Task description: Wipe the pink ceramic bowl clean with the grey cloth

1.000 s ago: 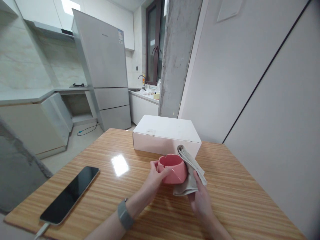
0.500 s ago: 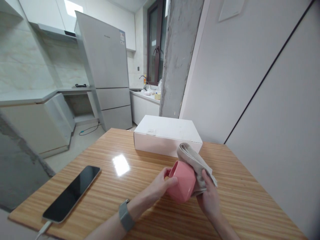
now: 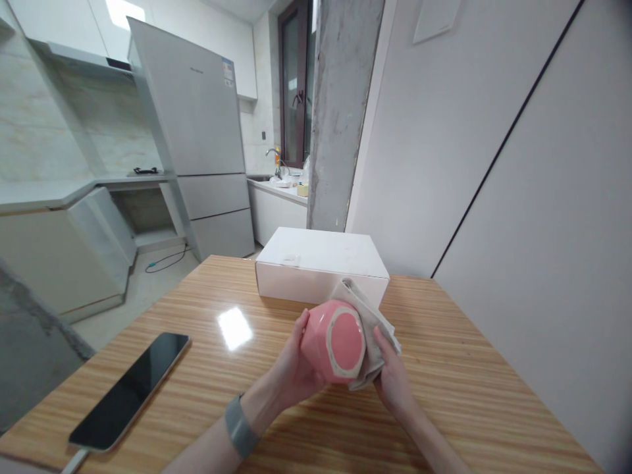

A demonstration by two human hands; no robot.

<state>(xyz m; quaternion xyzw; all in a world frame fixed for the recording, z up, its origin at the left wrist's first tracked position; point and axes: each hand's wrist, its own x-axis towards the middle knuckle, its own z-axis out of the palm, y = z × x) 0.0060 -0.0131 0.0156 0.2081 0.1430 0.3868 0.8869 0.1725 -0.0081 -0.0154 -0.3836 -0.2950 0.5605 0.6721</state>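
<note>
My left hand [image 3: 296,368] is wrapped around a glossy pink faceted ceramic pot [image 3: 345,342], tipped on its side above the table. Its round base with a pale unglazed ring faces me, and its opening is turned away out of sight. In my right hand [image 3: 392,375] is a folded grey-beige cloth [image 3: 372,329], pressed against the pot's right side. The thumb lies on top of the cloth; the other fingers are mostly hidden beneath it.
A white closed box [image 3: 316,263] stands behind the pot on the wood-grain table [image 3: 469,395]. To the left lies a black-screened phone [image 3: 131,392] with a cable plugged in. A white wall [image 3: 533,217] borders the table's right side; a fridge [image 3: 197,131] stands beyond.
My left hand has turned the pot so its base now faces me instead of its side. Both hands and the cloth have shifted slightly left, and the camera view has swung a little right.
</note>
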